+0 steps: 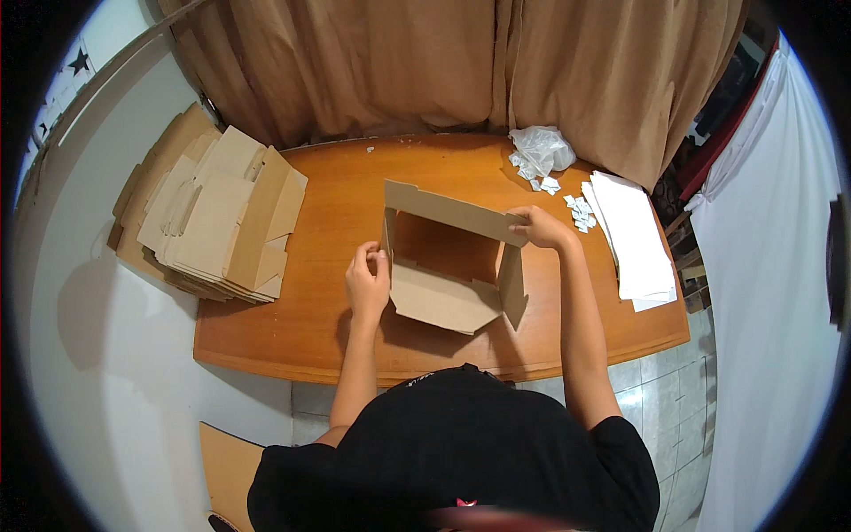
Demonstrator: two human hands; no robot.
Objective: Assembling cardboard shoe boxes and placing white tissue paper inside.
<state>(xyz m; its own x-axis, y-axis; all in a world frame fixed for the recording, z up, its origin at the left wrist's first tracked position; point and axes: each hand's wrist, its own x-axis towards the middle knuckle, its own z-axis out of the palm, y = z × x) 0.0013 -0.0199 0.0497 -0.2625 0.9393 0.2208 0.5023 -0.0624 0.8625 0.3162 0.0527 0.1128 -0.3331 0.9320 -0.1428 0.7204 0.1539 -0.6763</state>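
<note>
A brown cardboard box (443,297), partly folded, stands on the wooden table in front of me. Its panels are raised around an open middle through which the tabletop shows. My left hand (366,279) is closed at the box's left side panel, its fingers curled by the edge. At the upper right corner, my right hand (542,229) pinches the long top panel (452,213) where it meets the right side panel (511,284). A pointed flap sticks out at the lower right of the box.
Flat cardboard pieces (208,213) are stacked at the table's left end. On the right lie white paper sheets (631,238), small white packets (581,213) and a clear plastic bag (542,149). Brown curtains (399,62) hang behind the wooden table (328,204); a wall borders the left.
</note>
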